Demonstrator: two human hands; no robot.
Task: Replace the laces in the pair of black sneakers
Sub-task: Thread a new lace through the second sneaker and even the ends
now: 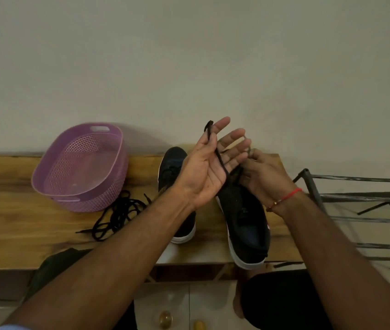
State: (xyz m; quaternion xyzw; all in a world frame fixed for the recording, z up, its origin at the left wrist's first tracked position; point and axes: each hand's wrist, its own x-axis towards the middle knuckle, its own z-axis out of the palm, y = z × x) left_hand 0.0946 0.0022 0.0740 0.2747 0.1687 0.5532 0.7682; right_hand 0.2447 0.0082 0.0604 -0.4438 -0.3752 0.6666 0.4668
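My left hand [207,166] is raised palm-up above the counter [10,225], forearm reaching in from the lower left, its fingers [222,122] straight and slightly spread. A black lace [220,160] runs across that palm: its tip sticks up past the base of my index finger, and the cord drops down to the toe end of the right sneaker [244,222]. I cannot tell whether my thumb pins the lace or it only lies there.

My right hand [264,173] comes in from the lower right, back of the hand up, a thin red thread band [284,198] on the wrist. Its fingers are curled in at the front of that sneaker, just beyond my left fingertips; what they pinch is hidden, so I cannot tell their grip.

The right sneaker is black knit fabric with a white rubber sole, its heel overhanging the counter's near edge. The left sneaker [172,167], same make, lies beside it toward the middle, partly under my left forearm. A loose pile of black laces [117,215] lies on the wood-grain counter left of the sneakers, touching the foot of a purple oval plastic basket [79,167] with perforated walls near the far edge. A dark metal rack [365,210] stands off the counter's right end.
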